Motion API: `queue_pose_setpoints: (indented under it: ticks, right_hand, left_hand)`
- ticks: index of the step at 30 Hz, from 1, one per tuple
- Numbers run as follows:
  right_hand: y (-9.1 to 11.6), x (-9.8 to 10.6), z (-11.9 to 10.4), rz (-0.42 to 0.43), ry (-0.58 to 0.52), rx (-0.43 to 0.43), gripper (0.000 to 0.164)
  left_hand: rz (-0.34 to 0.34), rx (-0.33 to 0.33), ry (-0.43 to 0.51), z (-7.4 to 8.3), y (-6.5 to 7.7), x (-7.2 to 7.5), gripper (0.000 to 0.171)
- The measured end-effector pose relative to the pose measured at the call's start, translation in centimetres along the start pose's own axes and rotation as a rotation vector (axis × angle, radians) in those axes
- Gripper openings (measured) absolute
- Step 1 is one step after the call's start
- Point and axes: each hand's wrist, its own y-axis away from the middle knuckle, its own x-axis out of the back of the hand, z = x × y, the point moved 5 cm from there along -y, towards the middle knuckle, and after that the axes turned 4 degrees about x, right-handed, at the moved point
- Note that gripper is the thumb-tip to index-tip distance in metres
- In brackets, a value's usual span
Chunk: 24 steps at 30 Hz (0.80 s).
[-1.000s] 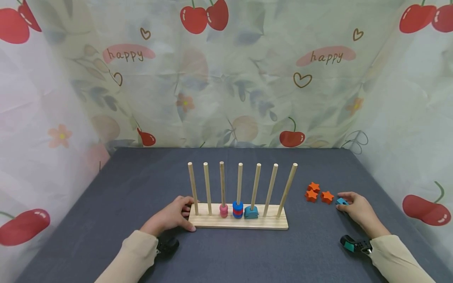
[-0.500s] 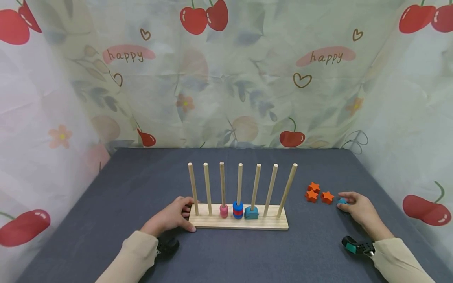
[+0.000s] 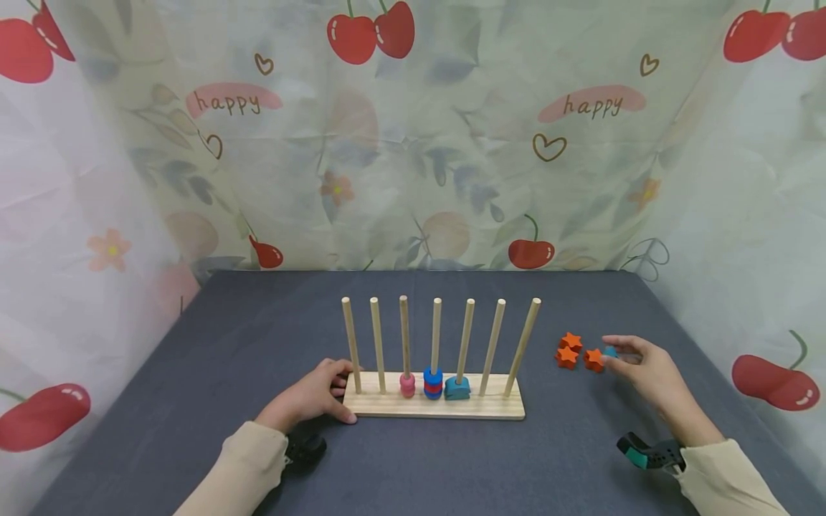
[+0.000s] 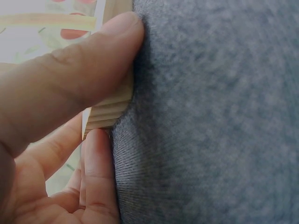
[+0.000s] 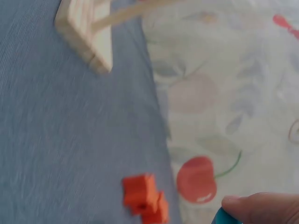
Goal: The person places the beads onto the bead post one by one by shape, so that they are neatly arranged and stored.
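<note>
A wooden peg board with several upright pegs stands in the middle of the table in the head view. My left hand grips its left end, the thumb along the front edge and the fingers bent at the end. On the pegs sit pink beads, a blue and red stack and a teal block. My right hand pinches a small blue bead between thumb and forefinger, above the table at the right. Its full shape is hidden by the fingers.
Several orange star beads lie between the board and my right hand. Dark grey cloth covers the table. A printed curtain encloses the back and both sides. A black band sits at my right wrist.
My right hand has lifted the blue bead from the table and moved it left and up, toward the orange stars. My left hand stays on the peg board.
</note>
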Motion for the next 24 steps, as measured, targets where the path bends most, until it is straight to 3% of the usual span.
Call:
queue_pose_setpoints:
  ticks: [13,24]
  right_hand:
    - [1.7,-1.4,-4.7,-0.023,-0.130,0.045,0.070]
    - [3.3,-2.1,-8.1,-0.005,-0.277,0.164,0.052]
  left_hand:
    - [-0.004,-0.007,0.007,-0.1,0.0,0.0,0.073]
    - [-0.003,-0.001,0.006,-0.1,0.0,0.0,0.074]
